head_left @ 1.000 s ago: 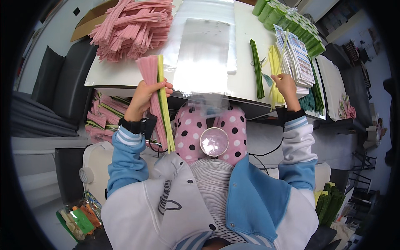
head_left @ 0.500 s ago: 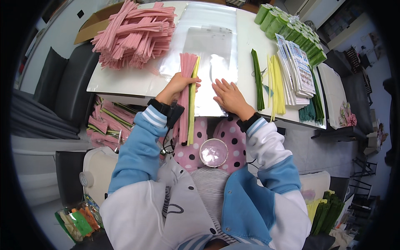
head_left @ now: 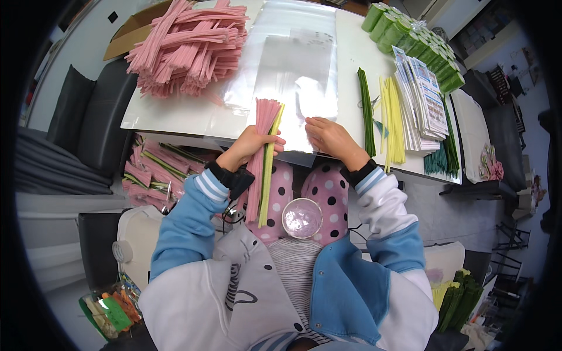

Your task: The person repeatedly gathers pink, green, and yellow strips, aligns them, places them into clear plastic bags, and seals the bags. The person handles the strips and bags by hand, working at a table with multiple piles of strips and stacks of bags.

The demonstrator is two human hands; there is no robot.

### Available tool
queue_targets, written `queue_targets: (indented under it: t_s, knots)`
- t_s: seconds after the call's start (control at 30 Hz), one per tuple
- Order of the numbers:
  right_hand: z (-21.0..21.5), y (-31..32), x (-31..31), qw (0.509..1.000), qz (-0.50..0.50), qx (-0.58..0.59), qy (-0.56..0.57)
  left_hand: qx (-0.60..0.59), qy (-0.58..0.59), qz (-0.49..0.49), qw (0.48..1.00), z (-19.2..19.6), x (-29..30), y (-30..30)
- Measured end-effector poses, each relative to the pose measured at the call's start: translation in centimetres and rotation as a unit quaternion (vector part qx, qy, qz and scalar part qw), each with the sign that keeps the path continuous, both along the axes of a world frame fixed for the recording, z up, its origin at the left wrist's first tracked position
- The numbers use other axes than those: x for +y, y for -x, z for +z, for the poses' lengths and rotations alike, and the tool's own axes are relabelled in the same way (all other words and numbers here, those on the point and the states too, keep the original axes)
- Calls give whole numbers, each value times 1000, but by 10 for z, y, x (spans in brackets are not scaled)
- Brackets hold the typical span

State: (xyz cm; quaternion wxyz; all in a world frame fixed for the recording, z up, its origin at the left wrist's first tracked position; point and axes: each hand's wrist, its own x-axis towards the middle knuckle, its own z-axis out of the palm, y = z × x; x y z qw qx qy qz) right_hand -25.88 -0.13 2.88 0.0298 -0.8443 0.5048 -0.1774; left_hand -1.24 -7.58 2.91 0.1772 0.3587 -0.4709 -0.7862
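My left hand (head_left: pixel 253 145) is closed round a bundle of fuzzy pipe cleaners, mostly pink ones (head_left: pixel 267 111), with yellow (head_left: pixel 265 196) and dark green strands along its right side. The bundle slants over the table's near edge, its lower end above my lap. My right hand (head_left: pixel 335 139) lies on the clear plastic bags (head_left: pixel 293 64), fingers stretched to the left and fairly close together; its thumb is mostly hidden. A plastic edge (head_left: pixel 297 158) juts past the table's front between my hands. On my lap sits a round, pale-rimmed clear disc or roll (head_left: pixel 302 218).
Pink pipe cleaners (head_left: pixel 187 50) are heaped at the far left. To the right lie green (head_left: pixel 366 111) and yellow (head_left: pixel 393 120) pipe cleaners, scissors, and stacked printed sheets (head_left: pixel 418 99). Green rolls (head_left: pixel 410 41) stand at the far right. Bagged pink bundles (head_left: pixel 155 169) are below the table's left side.
My left hand and the bundle have moved down toward me. My right hand's fingers have drawn closer together, and plastic at the front now juts over the table edge.
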Motion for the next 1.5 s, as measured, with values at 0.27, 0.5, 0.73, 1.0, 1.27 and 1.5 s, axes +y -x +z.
queue_targets:
  t_s: [0.27,0.5,0.73,1.0,1.27,1.5]
  knots:
    - [-3,-1,-22,977,75,197,33,-18,5,-7,1000,-9,10,13]
    - [-15,-4,-13,975,44,113,184,-11,-4,-16,1000,3,22,16]
    - [-11,-24,-22,960,-183,-205,58,10,-10,-68,998,7,32,26]
    - [11,-45,-13,949,-201,-189,154,-2,-122,-28,992,-1,29,19]
    - [14,-59,-3,954,-158,-116,228,69,-136,-124,980,-6,30,16]
    - [16,-52,5,956,-139,-117,232,83,-148,-141,976,-7,27,11]
